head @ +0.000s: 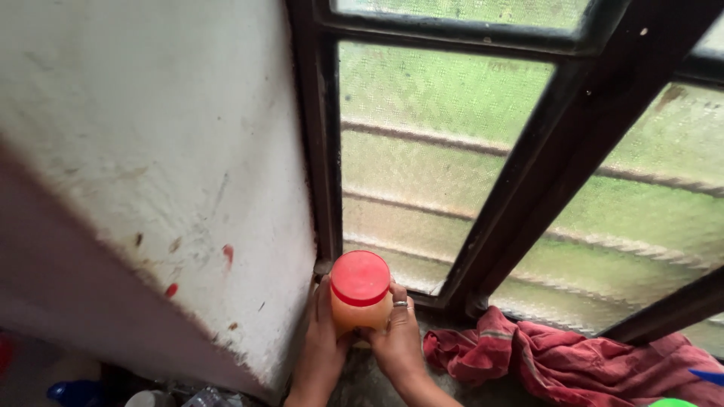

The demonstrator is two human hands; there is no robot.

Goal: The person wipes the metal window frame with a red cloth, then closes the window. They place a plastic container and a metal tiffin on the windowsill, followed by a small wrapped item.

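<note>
both hands wrap one jar: left hand on its left side, right hand, with a ring on one finger, on its right, so the orange jar with the red lid stands upright on the sill by the window frame corner. best to keep it vertical, palms low on the body, lid untouched. the stone sill looks rough and dark, with a crumpled red cloth just right, frosted glass behind and a stained white wall left.
</note>
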